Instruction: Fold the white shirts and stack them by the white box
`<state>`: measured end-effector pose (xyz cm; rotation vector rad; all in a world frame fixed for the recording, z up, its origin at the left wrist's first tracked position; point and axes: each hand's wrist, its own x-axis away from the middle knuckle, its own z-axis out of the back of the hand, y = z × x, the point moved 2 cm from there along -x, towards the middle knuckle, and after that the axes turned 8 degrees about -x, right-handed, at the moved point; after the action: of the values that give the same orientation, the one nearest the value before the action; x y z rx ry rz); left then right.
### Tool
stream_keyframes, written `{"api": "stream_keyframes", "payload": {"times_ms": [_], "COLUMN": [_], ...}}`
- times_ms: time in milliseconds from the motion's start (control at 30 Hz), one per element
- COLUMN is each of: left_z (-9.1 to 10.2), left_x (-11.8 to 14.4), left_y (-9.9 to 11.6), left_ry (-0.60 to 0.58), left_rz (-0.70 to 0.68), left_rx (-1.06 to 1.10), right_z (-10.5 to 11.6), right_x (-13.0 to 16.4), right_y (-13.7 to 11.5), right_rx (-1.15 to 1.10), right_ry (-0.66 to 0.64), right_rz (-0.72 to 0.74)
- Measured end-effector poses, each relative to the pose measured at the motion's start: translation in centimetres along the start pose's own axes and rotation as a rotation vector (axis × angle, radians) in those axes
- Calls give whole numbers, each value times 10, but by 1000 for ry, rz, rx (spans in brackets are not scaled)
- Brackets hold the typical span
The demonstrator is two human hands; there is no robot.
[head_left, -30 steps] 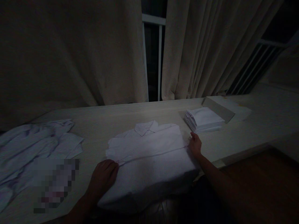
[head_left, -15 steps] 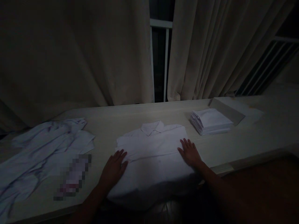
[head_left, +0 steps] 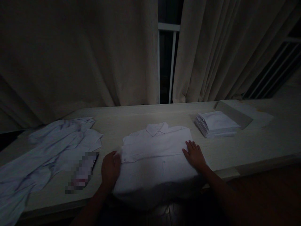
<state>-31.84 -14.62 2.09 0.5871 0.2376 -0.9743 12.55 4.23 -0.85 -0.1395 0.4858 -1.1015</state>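
A white collared shirt [head_left: 157, 157] lies face up on the pale table [head_left: 131, 117], its sides folded in and its lower part hanging over the near edge. My left hand [head_left: 110, 168] rests at the shirt's left edge, fingers curled around the fabric there. My right hand [head_left: 194, 154] lies flat on the shirt's right edge, fingers spread.
A heap of rumpled white shirts [head_left: 47, 150] covers the table's left end, with a blurred-out item [head_left: 81, 172] beside it. A stack of folded white shirts [head_left: 216, 124] and a flat box [head_left: 237, 110] stand at the right. Curtains [head_left: 94, 53] hang behind.
My left hand went from flat on the shirt's left side to curled at its edge. My right hand flattened on the right edge. The view drifted left.
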Motion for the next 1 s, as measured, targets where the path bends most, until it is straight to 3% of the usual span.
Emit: {"api": "stream_keyframes", "payload": {"times_ms": [100,233,400,533,833,933,1000], "left_z": [3,-2,-22,-30,-28,-26,-25], "left_x": [-3,-7,-7,-6,-7,-18,-31], "left_y": [-12,-6,5,7,7,11,26], "left_ry": [38,2,-181,-274,-301,-299,-255], "left_rz": [205,-4,-336,-368,-355,-338,-401], "left_rx": [12,24,-114,-275,-345,-363,-374], "right_z": [7,14,14,13,13,15,16], "right_x": [2,5,5,3,5,-2,-16], "right_y": [-5,-14,-18,-16,-17,-15,-16], "right_rx": [-5,-23,-18,2,7,20,40], "right_ry": [99,134,2,-40,-22,-26,-16], "right_rz": [27,108,127,113,95,106,115]}}
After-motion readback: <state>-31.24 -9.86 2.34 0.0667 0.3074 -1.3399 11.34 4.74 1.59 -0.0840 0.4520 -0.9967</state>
